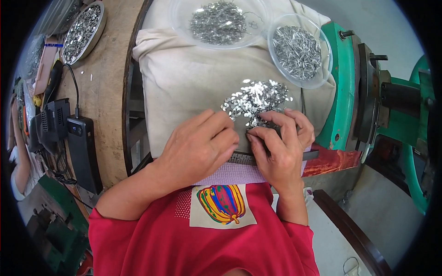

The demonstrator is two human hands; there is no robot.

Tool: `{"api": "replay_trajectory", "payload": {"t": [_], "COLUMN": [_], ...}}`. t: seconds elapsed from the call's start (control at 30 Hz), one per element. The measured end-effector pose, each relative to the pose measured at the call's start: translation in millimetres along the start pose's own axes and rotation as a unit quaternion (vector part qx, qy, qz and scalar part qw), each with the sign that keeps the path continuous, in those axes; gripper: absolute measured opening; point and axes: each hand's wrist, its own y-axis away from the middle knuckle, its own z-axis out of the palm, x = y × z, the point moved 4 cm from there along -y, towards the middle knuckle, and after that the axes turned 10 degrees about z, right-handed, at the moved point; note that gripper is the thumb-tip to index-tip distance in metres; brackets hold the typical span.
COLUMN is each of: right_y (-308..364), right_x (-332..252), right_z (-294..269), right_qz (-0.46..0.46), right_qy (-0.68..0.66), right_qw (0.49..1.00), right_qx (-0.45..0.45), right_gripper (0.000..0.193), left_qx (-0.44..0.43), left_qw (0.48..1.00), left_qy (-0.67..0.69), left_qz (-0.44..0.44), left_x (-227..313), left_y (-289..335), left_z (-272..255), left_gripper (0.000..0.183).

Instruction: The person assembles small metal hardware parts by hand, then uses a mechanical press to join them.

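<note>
Silvery metal discs (pixel 258 99) lie heaped just ahead of the right hand (pixel 283 145), its fingers bent and parted at their edge. The left hand (pixel 198 147) curls nearby; whether either pinches anything, I cannot tell. Farther out, two clear plastic bowls (pixel 304 84) hold metal pins (pixel 297 51).

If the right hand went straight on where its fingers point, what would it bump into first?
Likely the pile of shiny metal pieces, just beyond the right hand; whether they're touching is hard to tell.

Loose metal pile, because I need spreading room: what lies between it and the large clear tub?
The head view shows beige cloth between the pile and tub, with a stray flake beside the pile.
</note>
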Motion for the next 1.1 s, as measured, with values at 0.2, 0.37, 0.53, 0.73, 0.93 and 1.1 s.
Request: {"api": "replay_trajectory", "payload": {"t": [0.2,0.37,0.53,0.73,0.93,1.1], "right_y": [16.0,33.1,23.6,-2.0,-6.3,-0.7], "right_x": [5.9,4.1,10.6,10.6,-0.8,-0.1], "right_z": [-8.0,-13.3,-14.5,-7.9,-0.5,-6.5], "right_qz": [0.001,0.022,0.034,0.0,-0.023,-0.025], "right_qy": [-0.036,-0.055,-0.077,-0.055,-0.008,-0.028], "right_qw": [0.999,0.998,0.996,0.998,1.0,0.999], "right_qx": [0.006,-0.035,-0.038,-0.006,-0.002,0.01], "right_gripper": [0.019,0.022,0.021,0.018,0.02,0.018], "left_qx": [-0.023,-0.039,-0.041,-0.058,-0.079,-0.098], "left_qw": [0.999,0.998,0.998,0.998,0.996,0.995], "left_qy": [0.036,0.027,0.019,0.019,0.028,0.025], "left_qz": [0.024,0.038,0.032,0.035,0.006,0.014], "left_x": [10.2,14.4,14.6,15.6,14.2,14.0], "left_y": [4.3,7.2,7.3,5.8,5.4,5.8], "left_z": [10.3,17.7,20.2,18.8,17.2,15.6], "left_gripper": [0.019,0.018,0.018,0.023,0.035,0.035]}}
